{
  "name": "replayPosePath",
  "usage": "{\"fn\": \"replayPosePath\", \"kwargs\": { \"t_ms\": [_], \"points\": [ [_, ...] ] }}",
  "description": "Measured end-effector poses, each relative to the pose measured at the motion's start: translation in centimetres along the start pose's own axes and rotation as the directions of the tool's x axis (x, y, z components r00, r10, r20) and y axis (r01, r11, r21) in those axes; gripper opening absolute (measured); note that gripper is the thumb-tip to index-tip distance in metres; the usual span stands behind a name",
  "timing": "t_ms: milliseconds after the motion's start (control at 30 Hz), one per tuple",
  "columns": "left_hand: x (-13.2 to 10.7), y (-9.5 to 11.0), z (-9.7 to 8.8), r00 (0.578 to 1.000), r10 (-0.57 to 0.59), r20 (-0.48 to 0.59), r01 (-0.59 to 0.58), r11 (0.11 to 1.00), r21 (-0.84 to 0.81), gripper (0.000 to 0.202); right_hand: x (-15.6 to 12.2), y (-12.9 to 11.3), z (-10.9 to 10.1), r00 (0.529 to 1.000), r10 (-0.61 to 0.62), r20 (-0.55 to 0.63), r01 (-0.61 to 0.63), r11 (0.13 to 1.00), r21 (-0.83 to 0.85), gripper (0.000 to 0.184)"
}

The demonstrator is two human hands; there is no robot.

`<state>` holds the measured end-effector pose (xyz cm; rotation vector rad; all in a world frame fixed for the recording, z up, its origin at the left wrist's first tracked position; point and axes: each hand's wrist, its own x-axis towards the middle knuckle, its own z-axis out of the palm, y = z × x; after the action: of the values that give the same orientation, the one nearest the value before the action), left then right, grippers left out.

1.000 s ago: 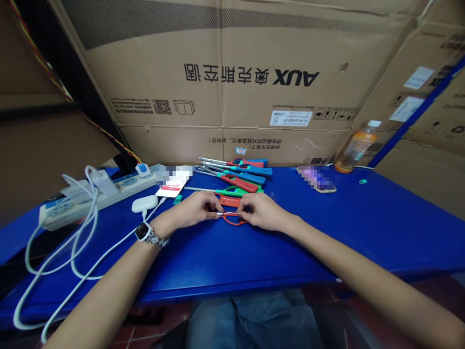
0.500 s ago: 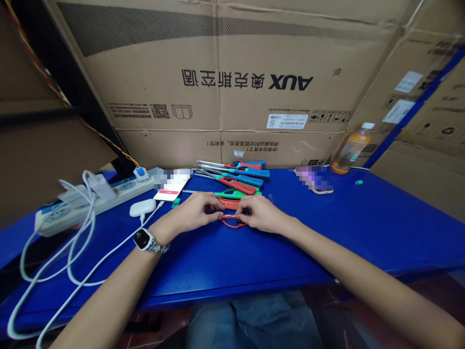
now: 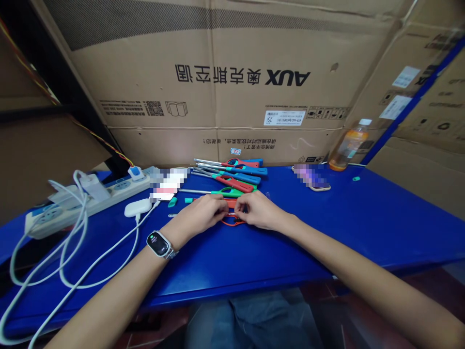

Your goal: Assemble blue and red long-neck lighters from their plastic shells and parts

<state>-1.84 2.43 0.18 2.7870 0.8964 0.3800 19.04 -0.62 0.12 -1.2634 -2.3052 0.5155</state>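
My left hand (image 3: 205,213) and my right hand (image 3: 256,209) are close together over the blue table, fingers pinched. An orange piece of lighter casing (image 3: 232,224) with a loop-shaped trigger guard shows beneath the fingertips, and the right fingers grip it. A thin, pale metallic bit (image 3: 231,214) spans the small gap between the two hands. What the left fingers pinch is mostly hidden. Just behind lies another orange-red casing (image 3: 230,202), partly covered by the hands. Several long-nosed lighters, among them a green lighter (image 3: 227,192) and a red lighter (image 3: 236,183), are piled beyond.
Left of the hands lie a teal cap (image 3: 188,200), another teal piece (image 3: 172,202), a phone (image 3: 169,184), a white earbud case (image 3: 138,208) and a power strip (image 3: 119,186) with cables. A second phone (image 3: 314,178) and a drink bottle (image 3: 348,148) stand back right, before cardboard (image 3: 145,140).
My left hand has rotated at the wrist and its fingers have curled closer to the right hand. A teal cap beside it has come into view. The right hand keeps its pinch.
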Motion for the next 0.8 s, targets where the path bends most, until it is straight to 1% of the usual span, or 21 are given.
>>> {"fn": "replayPosePath", "kwargs": {
  "t_ms": [100,267,400,467,600,700,800],
  "points": [
    [0.1,-0.1,0.1,1.0,0.011,0.007,-0.011,1.0,0.013,0.017,0.1,0.1,0.0,1.0,-0.009,-0.008,0.009,1.0,0.011,0.014],
    [0.2,-0.4,-0.2,0.999,0.037,0.037,-0.038,0.999,0.008,0.017,0.2,0.2,-0.1,1.0,0.009,0.017,-0.009,0.999,0.031,0.014],
    [0.0,-0.1,-0.8,0.998,0.035,0.058,-0.036,0.999,0.024,0.017,0.2,0.1,-0.1,0.999,0.034,0.009,-0.034,0.998,0.056,0.012],
    [0.1,0.1,-0.9,0.998,0.034,0.053,-0.035,0.999,0.024,0.018,0.1,0.1,-0.1,1.0,0.028,0.0,-0.028,0.998,0.056,0.013],
    [0.8,0.4,-0.8,0.996,0.072,0.052,-0.072,0.997,0.003,0.016,-0.1,0.2,-0.1,1.0,0.014,0.002,-0.014,0.998,0.065,0.014],
    [1.6,0.7,-0.8,0.991,0.083,0.103,-0.089,0.995,0.053,0.014,-0.1,0.3,-0.2,1.0,-0.001,0.004,0.0,0.998,0.062,0.015],
    [2.1,1.2,-0.8,0.989,0.03,0.143,-0.047,0.991,0.122,0.013,0.0,0.4,-0.3,0.999,-0.042,0.015,0.041,0.999,0.021,0.015]
  ]
}}
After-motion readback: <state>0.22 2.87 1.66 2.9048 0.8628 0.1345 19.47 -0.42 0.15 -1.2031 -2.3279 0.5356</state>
